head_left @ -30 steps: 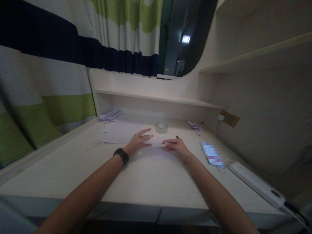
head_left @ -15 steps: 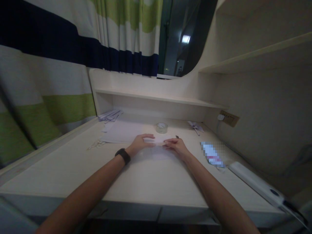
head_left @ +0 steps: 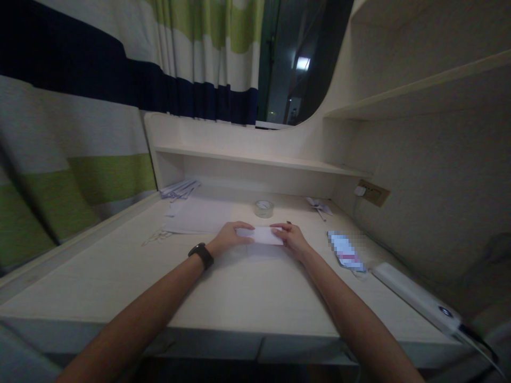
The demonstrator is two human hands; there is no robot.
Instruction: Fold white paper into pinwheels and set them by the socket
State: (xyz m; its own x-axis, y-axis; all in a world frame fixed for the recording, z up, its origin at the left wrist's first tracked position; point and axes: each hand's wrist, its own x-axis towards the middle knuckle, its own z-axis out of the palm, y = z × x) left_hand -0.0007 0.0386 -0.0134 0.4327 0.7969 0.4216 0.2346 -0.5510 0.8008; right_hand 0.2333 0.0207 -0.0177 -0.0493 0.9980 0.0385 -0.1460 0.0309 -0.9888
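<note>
A small white strip of paper (head_left: 263, 235), apparently folded, is held level just above the desk between my two hands. My left hand (head_left: 229, 236) grips its left end, fingers along the far edge and thumb along the near one. At the right end, my right hand (head_left: 293, 239) pinches the paper between thumb and fingers. Beneath the strip lies another pale sheet (head_left: 263, 252), partly covered. Just beyond the hands stands a roll of clear tape (head_left: 264, 209). A small dark tip, too little to name, shows behind my right fingers.
White paper sheets (head_left: 199, 213) lie at the back left, with folded paper strips (head_left: 179, 189) behind them. Thin pale loops (head_left: 157, 235) rest nearby. To the right are a paper pinwheel (head_left: 318, 205), a blurred-out phone (head_left: 346, 252) and a long white device (head_left: 415, 298) with a cable.
The paper strip has turned its broad face up and shows more. My right hand has shifted slightly along it; my left hand stays nearly in place.
</note>
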